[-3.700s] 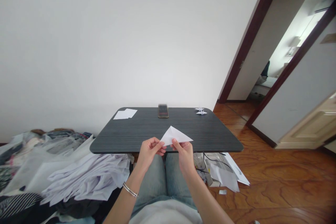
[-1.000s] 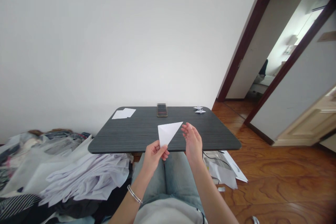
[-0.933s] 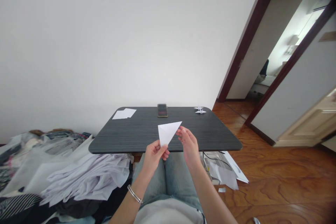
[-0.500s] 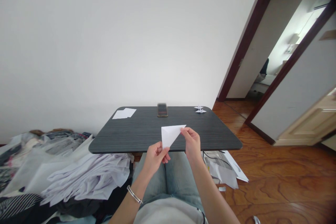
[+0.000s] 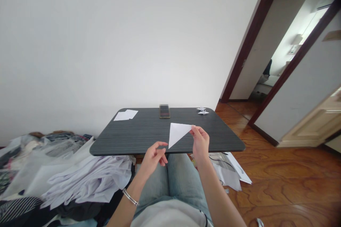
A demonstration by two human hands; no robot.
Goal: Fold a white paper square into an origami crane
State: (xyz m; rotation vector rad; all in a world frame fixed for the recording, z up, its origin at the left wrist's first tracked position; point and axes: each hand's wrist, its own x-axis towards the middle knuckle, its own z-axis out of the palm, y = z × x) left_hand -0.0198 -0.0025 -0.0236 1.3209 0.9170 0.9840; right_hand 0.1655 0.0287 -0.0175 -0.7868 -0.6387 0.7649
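A white sheet of paper folded into a triangle is held above the near part of the dark table. My right hand pinches its right corner between thumb and fingers. Just left of the triangle's lower tip, my left hand has its fingers apart and holds nothing. White paper sheets lie overlapping at the table's far left. Two folded paper cranes sit at the far right corner.
A phone stands at the table's back edge by the wall. Clothes are heaped on the left. Papers and a cable lie below the table's right side. Farther right are wooden floor and a doorway.
My left hand has let go of the triangle's lower corner and moved slightly left. My right hand has carried the paper a little to the right.
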